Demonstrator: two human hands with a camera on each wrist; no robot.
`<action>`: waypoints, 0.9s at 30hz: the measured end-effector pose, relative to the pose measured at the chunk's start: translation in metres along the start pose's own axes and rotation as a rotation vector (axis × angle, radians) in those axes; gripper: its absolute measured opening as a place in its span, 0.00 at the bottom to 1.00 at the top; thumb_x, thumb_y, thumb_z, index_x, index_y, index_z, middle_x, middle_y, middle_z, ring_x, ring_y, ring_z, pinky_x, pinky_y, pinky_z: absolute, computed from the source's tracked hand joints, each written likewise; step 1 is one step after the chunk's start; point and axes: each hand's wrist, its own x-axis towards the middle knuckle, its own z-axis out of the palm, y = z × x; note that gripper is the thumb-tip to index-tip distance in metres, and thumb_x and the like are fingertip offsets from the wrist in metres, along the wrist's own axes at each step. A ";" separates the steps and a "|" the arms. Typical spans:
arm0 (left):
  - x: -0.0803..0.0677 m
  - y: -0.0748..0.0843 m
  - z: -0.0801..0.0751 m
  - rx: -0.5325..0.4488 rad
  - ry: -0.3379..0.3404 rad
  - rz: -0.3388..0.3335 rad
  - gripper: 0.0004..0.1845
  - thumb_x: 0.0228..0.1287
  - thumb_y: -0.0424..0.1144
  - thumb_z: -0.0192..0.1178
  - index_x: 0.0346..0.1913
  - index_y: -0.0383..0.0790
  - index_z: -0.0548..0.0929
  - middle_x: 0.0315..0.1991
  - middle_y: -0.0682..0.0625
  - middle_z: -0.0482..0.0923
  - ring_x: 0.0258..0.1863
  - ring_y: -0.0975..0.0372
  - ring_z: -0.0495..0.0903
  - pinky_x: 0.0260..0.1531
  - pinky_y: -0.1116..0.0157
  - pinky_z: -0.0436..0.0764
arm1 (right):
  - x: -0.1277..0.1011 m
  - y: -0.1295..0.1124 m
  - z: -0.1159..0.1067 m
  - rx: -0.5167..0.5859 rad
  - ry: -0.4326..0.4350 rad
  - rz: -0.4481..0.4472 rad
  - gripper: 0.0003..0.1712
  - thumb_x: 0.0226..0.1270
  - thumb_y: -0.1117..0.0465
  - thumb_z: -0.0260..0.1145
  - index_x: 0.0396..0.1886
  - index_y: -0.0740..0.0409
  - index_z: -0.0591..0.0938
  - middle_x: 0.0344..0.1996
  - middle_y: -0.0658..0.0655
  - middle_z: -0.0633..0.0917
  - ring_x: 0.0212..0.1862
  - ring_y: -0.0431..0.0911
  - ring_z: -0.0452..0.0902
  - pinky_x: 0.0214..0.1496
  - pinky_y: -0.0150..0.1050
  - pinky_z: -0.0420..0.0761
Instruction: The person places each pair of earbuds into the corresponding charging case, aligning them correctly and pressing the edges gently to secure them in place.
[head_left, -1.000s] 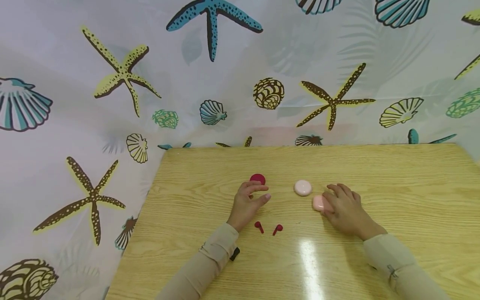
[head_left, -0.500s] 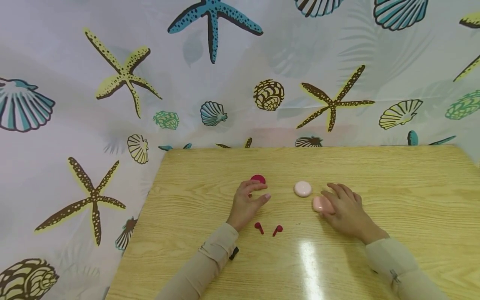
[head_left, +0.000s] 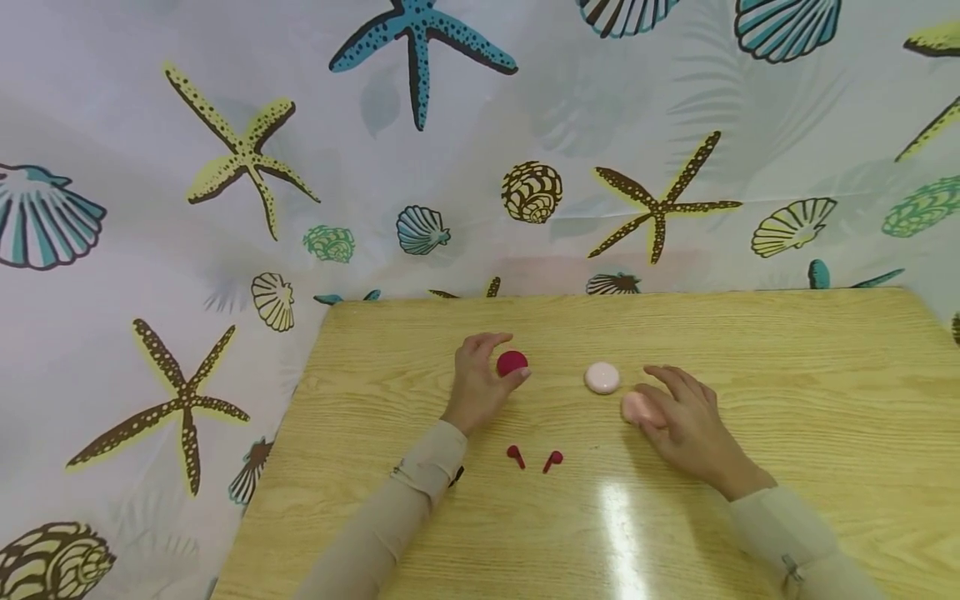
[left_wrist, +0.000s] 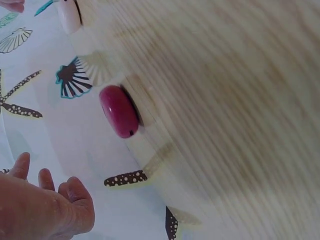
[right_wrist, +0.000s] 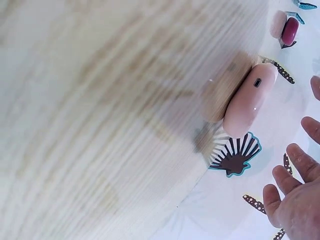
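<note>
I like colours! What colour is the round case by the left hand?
Dark red case; clearest in the head view.

Beige long sleeves (head_left: 408,500) w/ buttoned cuffs on both arms, hands bare.

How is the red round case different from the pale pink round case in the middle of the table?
The red case is deep red; the pale pink case is almost white. The left hand has thumb and fingers on either side of the red case, while no hand touches the pale pink case. Both are small, rounded, closed and lie on the wooden table.
</note>
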 end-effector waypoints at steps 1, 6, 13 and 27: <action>0.002 -0.001 -0.001 0.015 -0.002 -0.004 0.30 0.56 0.44 0.69 0.62 0.43 0.74 0.63 0.41 0.65 0.64 0.46 0.61 0.61 0.47 0.69 | 0.000 0.000 0.000 -0.001 0.001 -0.003 0.25 0.44 0.69 0.74 0.46 0.64 0.81 0.55 0.68 0.76 0.58 0.68 0.67 0.50 0.68 0.63; 0.009 -0.009 -0.001 0.140 -0.030 -0.060 0.36 0.55 0.49 0.69 0.66 0.43 0.69 0.65 0.40 0.62 0.65 0.45 0.60 0.61 0.44 0.65 | -0.002 -0.001 0.001 -0.007 0.008 -0.012 0.24 0.44 0.68 0.74 0.46 0.64 0.81 0.55 0.68 0.76 0.58 0.68 0.67 0.50 0.68 0.64; 0.018 -0.020 0.005 0.319 -0.133 -0.139 0.41 0.53 0.54 0.69 0.68 0.45 0.65 0.68 0.43 0.58 0.68 0.46 0.53 0.61 0.45 0.60 | -0.007 -0.004 0.002 -0.010 -0.012 -0.005 0.23 0.44 0.67 0.74 0.45 0.62 0.82 0.56 0.68 0.76 0.58 0.68 0.67 0.50 0.68 0.64; 0.029 -0.032 0.014 0.536 -0.217 -0.138 0.39 0.54 0.54 0.68 0.69 0.47 0.67 0.69 0.42 0.57 0.70 0.46 0.50 0.63 0.44 0.57 | -0.010 -0.005 0.005 -0.013 0.018 -0.037 0.24 0.41 0.67 0.75 0.44 0.63 0.81 0.54 0.70 0.77 0.57 0.67 0.69 0.49 0.69 0.66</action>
